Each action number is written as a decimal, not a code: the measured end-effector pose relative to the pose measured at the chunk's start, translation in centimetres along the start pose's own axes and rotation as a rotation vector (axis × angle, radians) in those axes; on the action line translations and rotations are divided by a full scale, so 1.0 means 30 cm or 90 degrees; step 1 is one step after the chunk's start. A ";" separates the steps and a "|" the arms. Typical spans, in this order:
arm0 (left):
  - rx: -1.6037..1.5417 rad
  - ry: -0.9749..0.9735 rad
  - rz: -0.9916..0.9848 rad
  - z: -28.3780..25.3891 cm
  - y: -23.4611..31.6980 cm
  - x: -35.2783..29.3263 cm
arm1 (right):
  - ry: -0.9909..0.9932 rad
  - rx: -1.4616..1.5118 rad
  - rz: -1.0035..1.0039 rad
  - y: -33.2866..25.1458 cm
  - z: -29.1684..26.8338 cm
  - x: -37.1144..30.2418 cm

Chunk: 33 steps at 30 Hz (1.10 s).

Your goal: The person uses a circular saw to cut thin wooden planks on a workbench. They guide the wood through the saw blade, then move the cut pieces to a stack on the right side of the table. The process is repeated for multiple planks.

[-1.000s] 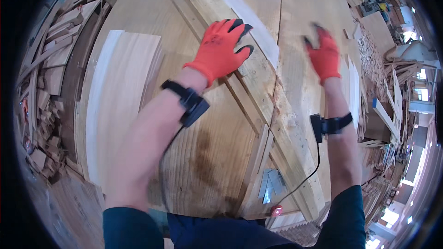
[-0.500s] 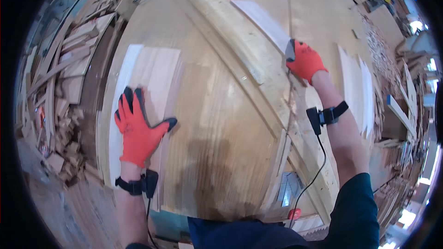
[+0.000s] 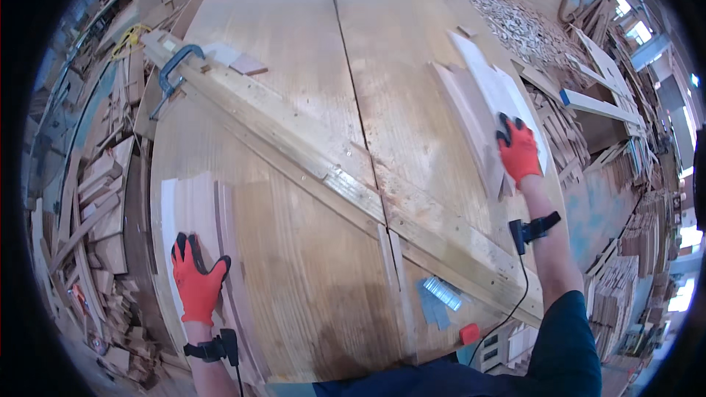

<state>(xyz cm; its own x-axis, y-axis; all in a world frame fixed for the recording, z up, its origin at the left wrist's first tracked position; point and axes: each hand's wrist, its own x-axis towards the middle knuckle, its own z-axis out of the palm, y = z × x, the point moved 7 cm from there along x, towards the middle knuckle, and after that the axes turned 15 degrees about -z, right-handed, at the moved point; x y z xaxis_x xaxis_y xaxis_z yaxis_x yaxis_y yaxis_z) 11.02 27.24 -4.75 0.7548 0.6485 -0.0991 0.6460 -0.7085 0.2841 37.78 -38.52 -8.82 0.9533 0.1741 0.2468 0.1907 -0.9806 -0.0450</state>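
Left hand [image 3: 197,281] lies spread over the striped boards [image 3: 193,206] along the left side of the table [image 3: 294,272], thumb apart. Right hand [image 3: 520,153] rests on the pale boards [image 3: 484,77] near the right edge; whether it grips one, I cannot tell. Between them, a beam [image 3: 272,114] slants across.

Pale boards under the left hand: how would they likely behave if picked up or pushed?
The pale boards are probably stiff: they look like wood, with clean, unbuckled edges. Lying flat on the wooden surface, they seem unlikely to roll. Pushed by the left hand, they may slide separately, since no strap shows around them.
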 end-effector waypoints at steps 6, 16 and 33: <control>0.002 -0.032 -0.014 0.013 -0.015 0.008 | -0.127 0.042 0.060 0.456 0.117 -0.227; 0.169 0.019 0.108 0.027 0.093 -0.011 | -0.088 0.157 0.024 0.412 0.129 -0.247; 0.234 0.029 0.108 0.091 0.171 -0.042 | -0.086 0.076 0.184 0.322 0.059 -0.164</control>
<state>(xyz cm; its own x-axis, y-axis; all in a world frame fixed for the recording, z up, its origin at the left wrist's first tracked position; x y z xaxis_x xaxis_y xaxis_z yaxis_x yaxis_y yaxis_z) 13.71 22.03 -5.76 0.8537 0.5196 -0.0350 0.5167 -0.8535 -0.0671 35.35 -48.70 -12.17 0.9929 -0.0913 0.0769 -0.0734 -0.9750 -0.2097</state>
